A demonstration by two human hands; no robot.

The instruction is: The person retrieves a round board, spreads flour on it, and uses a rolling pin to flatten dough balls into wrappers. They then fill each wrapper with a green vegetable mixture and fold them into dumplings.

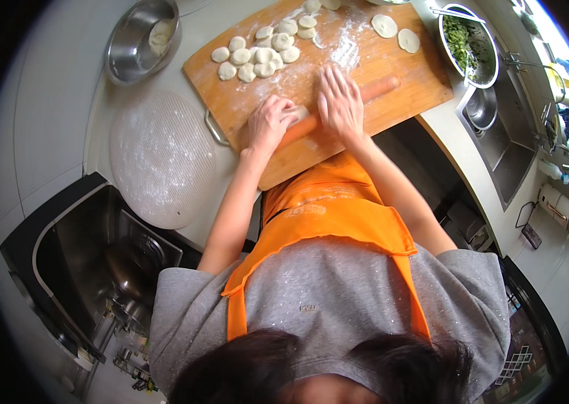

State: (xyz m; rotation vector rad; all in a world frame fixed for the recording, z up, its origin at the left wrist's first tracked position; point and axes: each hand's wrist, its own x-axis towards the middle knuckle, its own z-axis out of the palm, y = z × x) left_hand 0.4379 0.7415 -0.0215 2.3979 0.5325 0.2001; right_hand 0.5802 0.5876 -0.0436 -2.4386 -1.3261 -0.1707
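Note:
My left hand (270,120) holds the edge of a dough wrapper (294,115) between bent fingers. Part of the wrapper is hidden by those fingers and lies against the wooden rolling pin (379,88). Across the pin's middle, my right hand (337,96) rests with its fingers stretched forward, bearing on it. Pin and wrapper are on a floured wooden board (400,113). Several small dough rounds (264,55) sit in a cluster beyond my left hand, some overlapping. Two flatter wrappers (384,26) lie at the board's far right.
A steel bowl with dough (135,43) stands at the far left, near a round floured tray (160,156). Right of the board is a bowl of chopped green filling (458,43) with chopsticks across its rim, beside the sink (509,161). A dark cooktop (77,242) is at lower left.

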